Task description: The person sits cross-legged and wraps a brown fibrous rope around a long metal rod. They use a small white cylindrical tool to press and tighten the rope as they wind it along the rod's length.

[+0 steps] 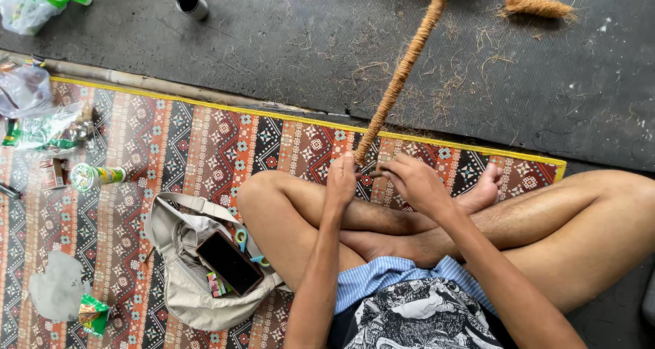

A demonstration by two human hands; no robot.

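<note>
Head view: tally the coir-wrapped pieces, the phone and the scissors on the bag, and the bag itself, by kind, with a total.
Coir-wrapped stick, held by left hand and right hand: 1
Short coir bundle: 1
Phone: 1
Scissors: 1
Beige bag: 1
Total: 5

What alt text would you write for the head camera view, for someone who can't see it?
A person sitting cross-legged on a patterned woven mat holds the near end of a long brown coir-wrapped stick with the left hand and right hand. Beside the left knee lies a beige fabric bag with a black phone on it; loose fibres litter the dark floor beyond.
</note>
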